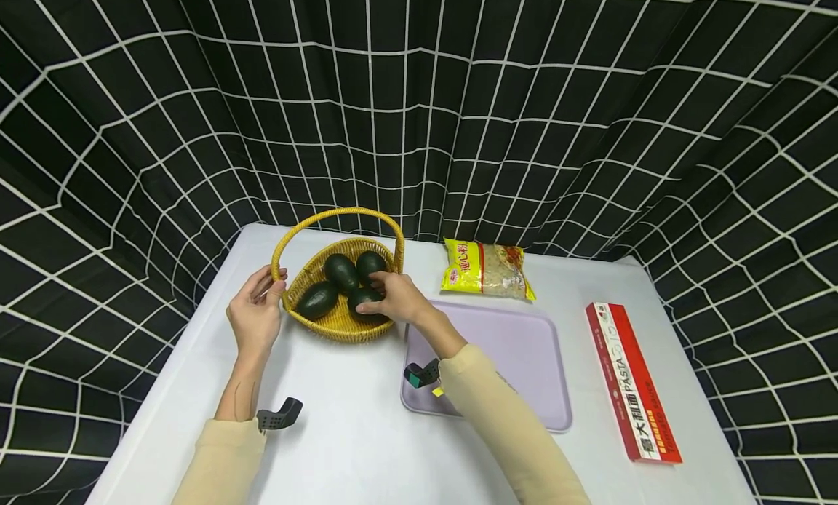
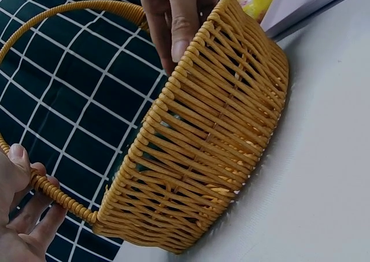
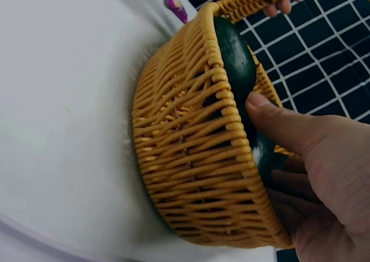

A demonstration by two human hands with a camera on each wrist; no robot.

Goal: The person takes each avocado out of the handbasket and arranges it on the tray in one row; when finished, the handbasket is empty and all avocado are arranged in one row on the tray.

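Note:
A yellow wicker basket (image 1: 340,336) with a tall arched handle stands at the back left of the table. Several dark green avocados (image 1: 317,300) lie inside it. My left hand (image 1: 255,312) holds the left foot of the handle, thumb on the near side and fingers behind, as the left wrist view also shows. Over the basket's right side, my right hand (image 1: 399,297) grips the front right avocado (image 1: 362,301) between thumb and fingers. That avocado is still down among the others. In the right wrist view the basket wall and the hand cover part of it.
Right of the basket lies a lilac tray (image 1: 524,367), partly under my right forearm. Behind the tray is a yellow food packet (image 1: 487,268). A red pasta box (image 1: 631,381) lies at the right. Black curtain with white grid lines (image 1: 419,126) surrounds the white table.

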